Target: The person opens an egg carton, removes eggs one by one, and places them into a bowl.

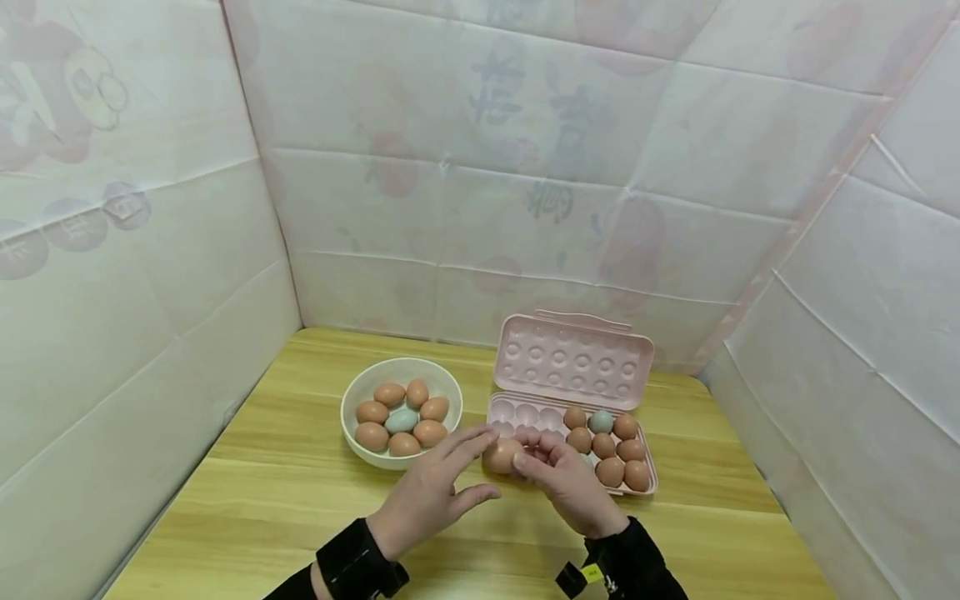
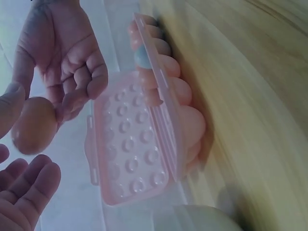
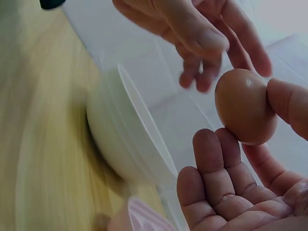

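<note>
My right hand (image 1: 570, 487) pinches a brown egg (image 1: 502, 456) between thumb and fingertips, held in front of the pink egg carton. The left hand (image 1: 431, 492) is at the egg's left side, its fingers extended and thumb spread apart. In the right wrist view the egg (image 3: 246, 107) is gripped by the right thumb from one side, with left fingers close behind it. The carton (image 1: 527, 414) has its lid (image 1: 577, 358) raised; brown eggs and a pale blue-green egg (image 1: 601, 422) fill its right part, while cups at its left show bare.
Left of the carton stands a cream bowl (image 1: 405, 367) with several brown eggs and one blue-green egg (image 1: 402, 420). Both rest on a wood-grain table (image 1: 285, 467). Pale printed sheets (image 1: 450, 208) hang behind and at both sides.
</note>
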Motion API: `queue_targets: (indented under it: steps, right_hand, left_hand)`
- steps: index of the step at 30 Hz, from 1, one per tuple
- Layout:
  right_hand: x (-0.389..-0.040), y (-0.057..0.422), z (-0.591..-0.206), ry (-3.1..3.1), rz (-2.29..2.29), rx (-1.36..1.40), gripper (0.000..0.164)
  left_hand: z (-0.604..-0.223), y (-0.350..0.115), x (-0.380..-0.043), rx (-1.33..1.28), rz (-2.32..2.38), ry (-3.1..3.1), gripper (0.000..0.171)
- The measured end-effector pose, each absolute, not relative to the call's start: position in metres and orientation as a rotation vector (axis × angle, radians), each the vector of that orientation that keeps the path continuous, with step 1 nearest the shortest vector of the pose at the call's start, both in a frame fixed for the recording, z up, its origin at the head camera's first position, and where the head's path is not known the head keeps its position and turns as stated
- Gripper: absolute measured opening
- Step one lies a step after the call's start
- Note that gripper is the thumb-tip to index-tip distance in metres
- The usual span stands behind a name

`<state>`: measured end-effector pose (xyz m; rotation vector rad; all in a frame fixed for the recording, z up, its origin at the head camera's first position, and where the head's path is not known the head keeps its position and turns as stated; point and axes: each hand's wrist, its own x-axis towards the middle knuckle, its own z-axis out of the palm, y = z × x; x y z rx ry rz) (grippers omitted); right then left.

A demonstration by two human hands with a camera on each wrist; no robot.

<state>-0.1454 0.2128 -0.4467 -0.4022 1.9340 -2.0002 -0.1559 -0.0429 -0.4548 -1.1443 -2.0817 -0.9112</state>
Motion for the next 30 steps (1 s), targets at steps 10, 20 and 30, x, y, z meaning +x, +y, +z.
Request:
queue_targets:
  steps: [10, 20, 30]
  right_hand:
    - [-0.145, 0.208, -0.452, 1.826, -2.005, -0.548, 0.024]
    - [-0.141, 0.208, -0.453, 1.866, -1.959, -0.514, 0.023]
    - [-0.138, 0.217, -0.448, 1.892, -1.979, -0.455, 0.033]
  left_hand:
    - [-0.448, -0.037, -0.153, -1.170, -0.878, -2.039, 0.057]
    - [-0.451, -0.036, -0.155, -1.171, -0.814, -2.023, 0.054]
    - [-0.437, -0.054, -0.173, -1.103, -0.835, -2.069, 0.048]
